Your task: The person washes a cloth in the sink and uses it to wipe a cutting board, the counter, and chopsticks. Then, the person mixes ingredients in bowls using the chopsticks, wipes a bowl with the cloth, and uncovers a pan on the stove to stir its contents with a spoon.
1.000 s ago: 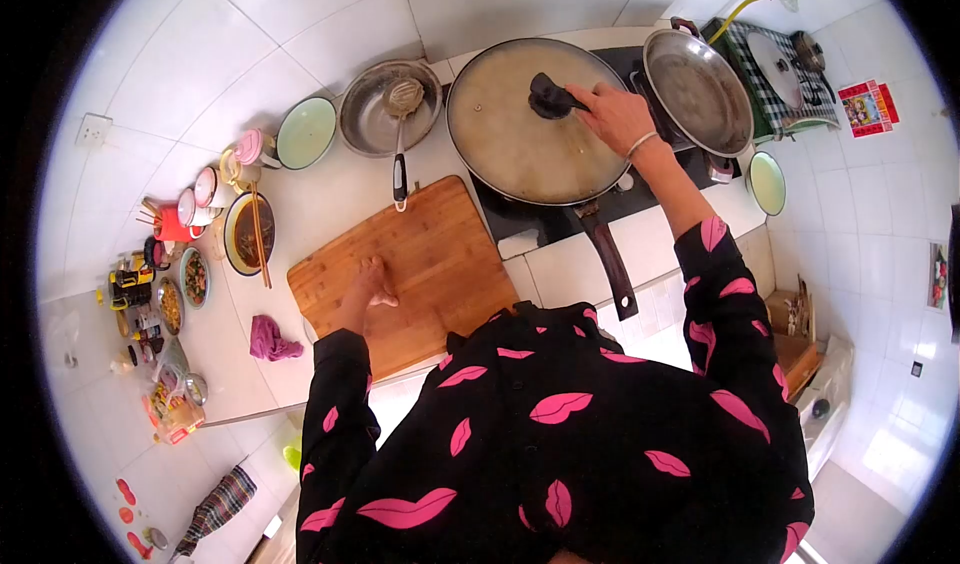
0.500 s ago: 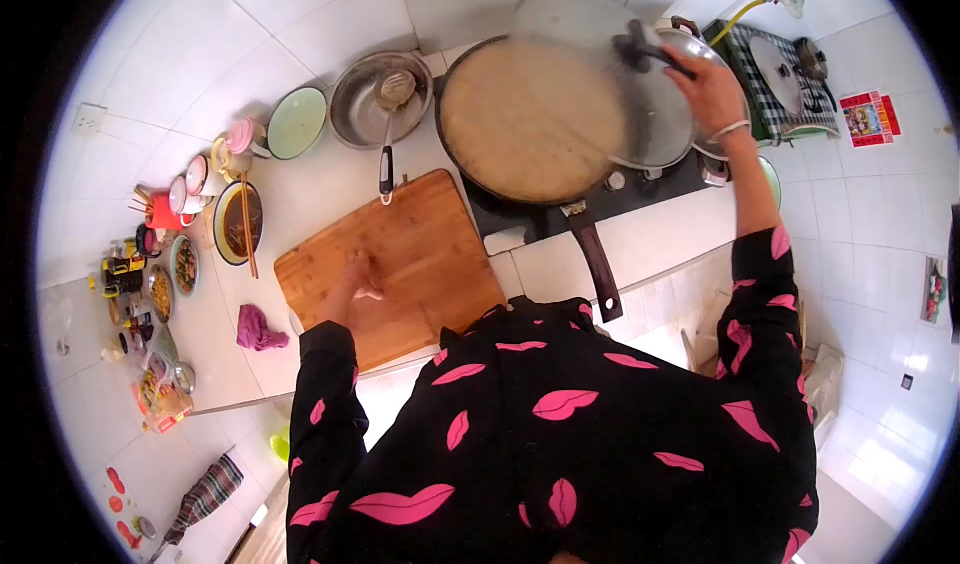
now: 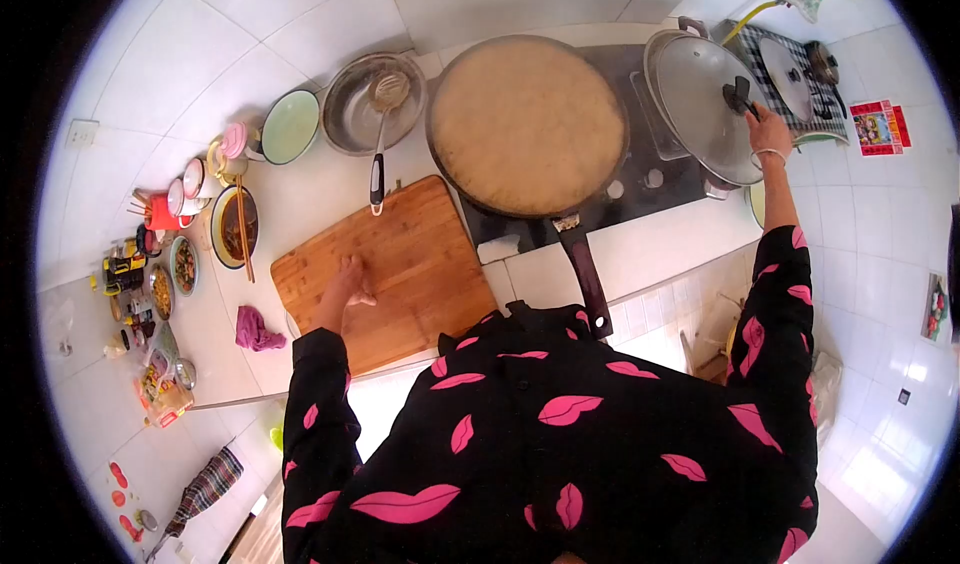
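Note:
My right hand grips the black handle of a glass pot lid, which is over a metal pot on the right side of the stove. Left of it, a large frying pan stands uncovered, its pale tan contents filling it nearly to the rim. The pan's dark handle points toward my body. My left hand is at the wooden cutting board, holding nothing, its fingers loosely apart. A slotted skimmer with a black-and-white handle leans across a steel basin behind the board.
On the left counter are a green bowl, a bowl of dark liquid with chopsticks across it, a purple cloth and several small dishes and bottles. A checked cloth covers something at the far right.
My right hand has carried the glass lid rightward, from partly over the frying pan to over the metal pot. The pan's contents now show fully. My left hand stays at the board.

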Available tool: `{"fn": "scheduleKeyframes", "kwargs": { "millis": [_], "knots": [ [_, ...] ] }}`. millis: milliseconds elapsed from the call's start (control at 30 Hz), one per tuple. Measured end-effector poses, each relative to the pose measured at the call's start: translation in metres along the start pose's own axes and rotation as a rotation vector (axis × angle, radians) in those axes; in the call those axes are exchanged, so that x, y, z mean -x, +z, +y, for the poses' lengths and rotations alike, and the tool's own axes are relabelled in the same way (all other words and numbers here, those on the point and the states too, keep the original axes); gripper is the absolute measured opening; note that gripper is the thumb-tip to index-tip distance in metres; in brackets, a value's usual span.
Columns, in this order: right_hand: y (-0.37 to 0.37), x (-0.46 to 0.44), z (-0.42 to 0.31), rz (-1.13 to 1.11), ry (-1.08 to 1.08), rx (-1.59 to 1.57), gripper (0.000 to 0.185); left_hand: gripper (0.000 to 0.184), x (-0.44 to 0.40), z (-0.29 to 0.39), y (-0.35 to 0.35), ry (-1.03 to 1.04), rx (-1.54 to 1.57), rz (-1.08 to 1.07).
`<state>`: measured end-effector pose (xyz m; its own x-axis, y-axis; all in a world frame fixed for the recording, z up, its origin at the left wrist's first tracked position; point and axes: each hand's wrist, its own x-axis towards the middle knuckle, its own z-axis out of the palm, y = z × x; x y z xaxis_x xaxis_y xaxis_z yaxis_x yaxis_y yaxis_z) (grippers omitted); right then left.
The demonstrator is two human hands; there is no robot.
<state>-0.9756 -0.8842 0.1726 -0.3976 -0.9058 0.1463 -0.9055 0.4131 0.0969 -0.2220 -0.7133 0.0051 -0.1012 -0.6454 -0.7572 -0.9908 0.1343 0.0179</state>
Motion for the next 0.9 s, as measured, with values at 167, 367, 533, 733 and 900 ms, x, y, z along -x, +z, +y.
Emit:
{"fn": "scheduleKeyframes", "kwargs": {
  "millis": [167,367,533,733,900],
  "knots": [
    [0.015,0.005,0.0,-0.08,0.102,-0.05,0.039,0.097,-0.001,-0.002,0.005,0.016,0.012,0.051],
    [0.014,0.0,-0.007,-0.04,0.098,-0.096,0.041,0.096,0.001,0.0,0.003,-0.033,0.062,0.028],
    [0.014,-0.01,-0.017,-0.085,0.113,-0.092,0.042,0.095,-0.016,-0.024,0.043,0.113,-0.059,0.221],
    [0.017,-0.018,-0.027,-0.084,0.08,-0.085,0.038,0.099,-0.014,-0.023,0.037,0.092,0.014,0.164],
    [0.02,-0.026,-0.027,-0.141,0.152,-0.141,0.036,0.115,-0.018,-0.016,0.016,0.042,0.079,-0.111]
  ]
}}
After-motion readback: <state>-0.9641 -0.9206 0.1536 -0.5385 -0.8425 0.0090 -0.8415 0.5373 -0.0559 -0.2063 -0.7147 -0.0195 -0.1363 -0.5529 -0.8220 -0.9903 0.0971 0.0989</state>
